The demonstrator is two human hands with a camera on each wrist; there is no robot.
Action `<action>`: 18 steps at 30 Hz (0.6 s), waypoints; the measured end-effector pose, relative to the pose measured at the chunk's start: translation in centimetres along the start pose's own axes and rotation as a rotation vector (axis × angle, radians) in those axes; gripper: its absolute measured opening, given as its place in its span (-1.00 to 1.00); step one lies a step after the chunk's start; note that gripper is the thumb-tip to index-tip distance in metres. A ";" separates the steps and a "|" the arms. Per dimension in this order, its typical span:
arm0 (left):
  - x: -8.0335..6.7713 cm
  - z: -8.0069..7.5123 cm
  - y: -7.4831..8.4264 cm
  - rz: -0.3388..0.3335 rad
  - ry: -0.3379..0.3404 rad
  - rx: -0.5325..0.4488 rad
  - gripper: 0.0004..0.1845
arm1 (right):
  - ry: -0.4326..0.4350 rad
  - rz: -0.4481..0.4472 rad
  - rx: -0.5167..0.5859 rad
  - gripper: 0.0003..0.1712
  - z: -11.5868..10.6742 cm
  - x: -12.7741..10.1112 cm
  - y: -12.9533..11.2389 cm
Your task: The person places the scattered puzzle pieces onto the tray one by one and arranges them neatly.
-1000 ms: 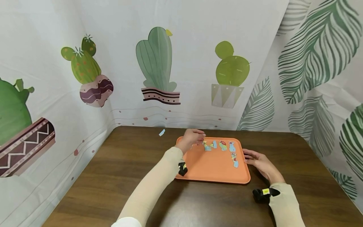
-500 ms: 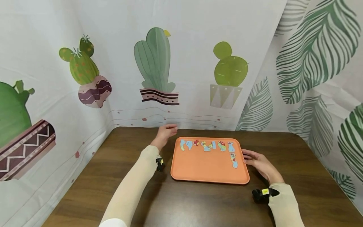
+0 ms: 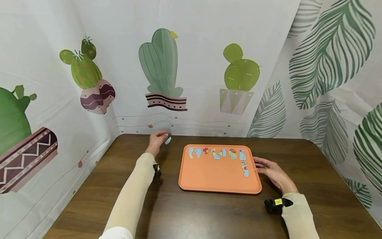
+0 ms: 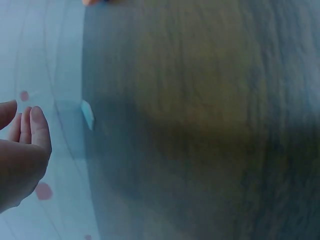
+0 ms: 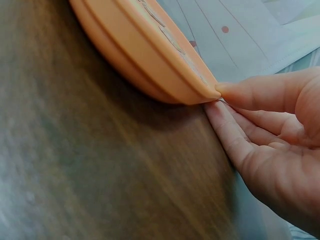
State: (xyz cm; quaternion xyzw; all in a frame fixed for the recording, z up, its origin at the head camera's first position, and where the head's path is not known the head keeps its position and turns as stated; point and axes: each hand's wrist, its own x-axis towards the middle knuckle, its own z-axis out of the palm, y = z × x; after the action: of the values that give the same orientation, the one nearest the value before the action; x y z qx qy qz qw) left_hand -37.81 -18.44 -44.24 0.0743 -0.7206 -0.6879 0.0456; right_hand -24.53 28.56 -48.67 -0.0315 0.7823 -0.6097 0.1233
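Observation:
A small light-blue flat piece (image 3: 168, 140) lies on the table near its back edge. Just left of it is my left hand (image 3: 156, 142); in the left wrist view a gap separates the loosely bent fingers (image 4: 39, 125) from the piece (image 4: 88, 116). My right hand (image 3: 273, 171) is at the right edge of an orange tray (image 3: 218, 182). Seen from the right wrist, the fingertips (image 5: 227, 90) pinch the tray's rim (image 5: 180, 90) from above and below. Several irregular, colourful puzzle-like pieces (image 3: 232, 153) lie along the tray's back and right sides.
The brown wooden table (image 3: 191, 212) stretches around the tray. A white cloth wall (image 3: 203, 66) printed with cacti and leaves stands right behind the table's back edge. Each wrist carries a black camera mount (image 3: 274, 205).
My left hand has moved left from over the tray's back-left corner to beside the loose blue piece, uncovering the pieces there. My right hand stays at the tray's edge.

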 end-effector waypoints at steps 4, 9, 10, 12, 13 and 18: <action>0.3 -0.2 -0.8 -0.018 0.026 0.042 -0.59 | -0.001 0.000 0.005 -0.29 0.0 -0.1 0.1; 0.8 -0.6 -1.7 -0.020 0.019 0.085 -0.59 | 0.000 -0.003 0.002 -0.29 0.0 0.0 0.1; 1.0 -0.5 -1.8 -0.025 0.019 0.100 -0.59 | 0.002 -0.001 0.001 -0.30 0.0 0.0 0.1; 3.2 -1.2 -4.1 0.011 -0.003 0.077 -0.62 | 0.005 0.001 -0.004 -0.30 0.0 0.0 0.0; 5.1 -1.7 -5.9 0.031 -0.010 0.069 -0.63 | 0.007 0.002 -0.005 -0.30 0.0 0.0 0.0; 16.3 -4.1 -16.4 0.120 -0.012 0.055 -0.65 | 0.015 -0.002 0.002 -0.32 0.1 0.0 0.0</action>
State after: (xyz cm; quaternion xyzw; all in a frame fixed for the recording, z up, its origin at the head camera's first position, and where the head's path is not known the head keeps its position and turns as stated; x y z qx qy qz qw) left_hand -52.42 -25.94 -61.04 0.0281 -0.7425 -0.6644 0.0807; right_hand -24.53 28.47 -48.68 -0.0276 0.7827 -0.6106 0.1171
